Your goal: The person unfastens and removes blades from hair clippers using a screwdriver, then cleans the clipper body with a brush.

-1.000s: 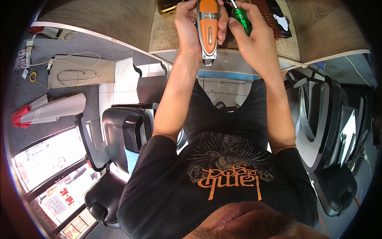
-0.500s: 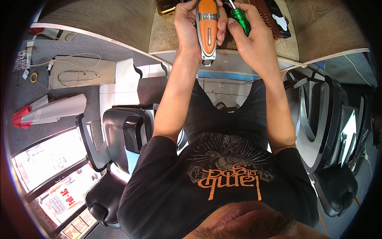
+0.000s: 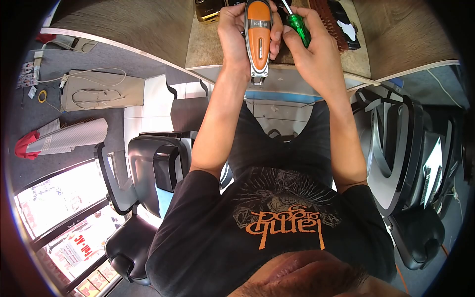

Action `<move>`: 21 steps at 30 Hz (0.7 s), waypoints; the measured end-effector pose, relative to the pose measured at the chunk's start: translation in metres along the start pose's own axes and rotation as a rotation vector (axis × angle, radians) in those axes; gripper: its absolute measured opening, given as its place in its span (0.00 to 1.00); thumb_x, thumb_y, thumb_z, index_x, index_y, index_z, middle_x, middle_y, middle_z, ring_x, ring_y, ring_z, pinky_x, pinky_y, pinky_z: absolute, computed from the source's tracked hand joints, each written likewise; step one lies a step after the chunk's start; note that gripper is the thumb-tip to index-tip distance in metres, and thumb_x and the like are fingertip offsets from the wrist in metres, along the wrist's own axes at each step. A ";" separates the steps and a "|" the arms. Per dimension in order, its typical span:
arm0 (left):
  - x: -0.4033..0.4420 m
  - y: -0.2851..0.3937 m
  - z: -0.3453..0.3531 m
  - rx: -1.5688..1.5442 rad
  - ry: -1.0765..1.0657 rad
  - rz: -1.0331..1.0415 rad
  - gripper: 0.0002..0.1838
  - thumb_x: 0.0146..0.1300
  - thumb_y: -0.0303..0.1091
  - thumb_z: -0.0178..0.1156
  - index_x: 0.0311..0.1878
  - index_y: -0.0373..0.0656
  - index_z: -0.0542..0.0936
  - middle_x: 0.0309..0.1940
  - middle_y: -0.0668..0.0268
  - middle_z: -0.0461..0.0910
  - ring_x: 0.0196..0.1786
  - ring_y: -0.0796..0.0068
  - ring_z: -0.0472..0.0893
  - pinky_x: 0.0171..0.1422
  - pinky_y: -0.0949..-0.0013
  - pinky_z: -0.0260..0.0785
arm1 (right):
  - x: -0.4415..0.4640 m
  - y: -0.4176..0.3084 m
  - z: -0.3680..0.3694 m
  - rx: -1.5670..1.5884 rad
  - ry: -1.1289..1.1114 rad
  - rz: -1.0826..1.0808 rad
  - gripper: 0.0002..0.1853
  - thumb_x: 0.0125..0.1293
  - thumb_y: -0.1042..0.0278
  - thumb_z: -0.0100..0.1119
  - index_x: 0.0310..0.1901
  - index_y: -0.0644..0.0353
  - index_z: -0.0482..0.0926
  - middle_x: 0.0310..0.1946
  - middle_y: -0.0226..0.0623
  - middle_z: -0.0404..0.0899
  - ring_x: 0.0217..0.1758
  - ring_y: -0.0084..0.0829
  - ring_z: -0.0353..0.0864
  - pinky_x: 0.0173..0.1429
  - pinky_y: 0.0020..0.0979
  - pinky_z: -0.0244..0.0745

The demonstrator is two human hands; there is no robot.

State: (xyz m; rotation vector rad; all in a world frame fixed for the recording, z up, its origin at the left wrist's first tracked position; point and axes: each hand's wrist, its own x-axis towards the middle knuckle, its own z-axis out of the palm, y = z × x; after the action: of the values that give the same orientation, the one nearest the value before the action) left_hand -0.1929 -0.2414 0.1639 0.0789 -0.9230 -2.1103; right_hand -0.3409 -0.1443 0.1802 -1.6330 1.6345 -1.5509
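An orange hair clipper [image 3: 259,42] with silver edges lies in my left hand [image 3: 233,39], whose fingers wrap round its sides. Its metal end points down toward my body, and the opposite end is cut off by the top of the view. Beside it, my right hand [image 3: 316,49] grips a screwdriver [image 3: 300,30] by its clear green handle. The screwdriver's shaft tilts up and to the left, its tip out of view. Both hands are above the front part of a worn brown shelf [image 3: 203,52].
A gold and black device [image 3: 209,12] stands left of my hands. To the right lie a brown-bristled brush [image 3: 328,20] and a black item with a white patch [image 3: 349,30]. Wooden side panels flank the shelf. Black salon chairs [image 3: 153,153] stand on either side of me.
The screwdriver has shifted slightly, and more of its shaft shows. My left hand still holds the clipper in nearly the same place.
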 end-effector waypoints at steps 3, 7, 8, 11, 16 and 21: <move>-0.001 0.000 0.002 0.006 -0.003 0.007 0.30 0.77 0.52 0.37 0.56 0.32 0.76 0.26 0.54 0.75 0.18 0.64 0.73 0.19 0.66 0.72 | 0.000 0.004 0.002 0.010 0.015 -0.026 0.21 0.73 0.62 0.63 0.62 0.64 0.79 0.27 0.48 0.85 0.30 0.45 0.89 0.40 0.43 0.80; -0.001 0.000 0.003 0.010 0.016 0.003 0.30 0.77 0.52 0.37 0.55 0.32 0.77 0.26 0.54 0.75 0.18 0.64 0.73 0.19 0.66 0.72 | 0.000 0.004 0.002 0.009 0.016 -0.022 0.21 0.73 0.62 0.63 0.62 0.65 0.79 0.26 0.48 0.85 0.29 0.44 0.89 0.40 0.42 0.81; -0.001 0.000 0.003 0.014 0.018 0.004 0.30 0.77 0.52 0.37 0.55 0.32 0.77 0.26 0.54 0.75 0.17 0.64 0.73 0.19 0.66 0.72 | 0.000 0.003 0.002 0.006 0.014 -0.020 0.22 0.73 0.62 0.63 0.62 0.65 0.79 0.26 0.48 0.85 0.29 0.44 0.89 0.40 0.42 0.81; 0.000 0.000 0.003 0.015 0.020 0.004 0.30 0.77 0.52 0.37 0.56 0.32 0.77 0.26 0.54 0.75 0.17 0.65 0.72 0.18 0.67 0.72 | 0.000 0.003 0.001 0.002 0.013 -0.021 0.22 0.73 0.62 0.63 0.62 0.66 0.79 0.26 0.48 0.85 0.30 0.44 0.89 0.40 0.42 0.81; -0.001 0.000 0.004 0.016 0.025 0.005 0.30 0.78 0.52 0.38 0.55 0.32 0.77 0.26 0.54 0.75 0.17 0.65 0.73 0.18 0.67 0.72 | 0.000 0.004 0.002 -0.005 0.018 -0.024 0.22 0.72 0.62 0.63 0.62 0.66 0.79 0.27 0.49 0.86 0.30 0.44 0.90 0.41 0.42 0.82; -0.001 0.000 0.003 0.012 0.010 0.007 0.30 0.78 0.51 0.38 0.55 0.32 0.77 0.26 0.54 0.75 0.17 0.65 0.73 0.18 0.68 0.73 | 0.000 0.004 0.003 0.005 0.023 -0.026 0.22 0.72 0.61 0.63 0.63 0.65 0.80 0.28 0.50 0.86 0.31 0.45 0.90 0.42 0.42 0.82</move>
State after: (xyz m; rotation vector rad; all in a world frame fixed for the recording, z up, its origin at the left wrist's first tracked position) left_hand -0.1938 -0.2391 0.1656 0.0925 -0.9284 -2.0966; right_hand -0.3404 -0.1467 0.1761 -1.6460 1.6264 -1.5902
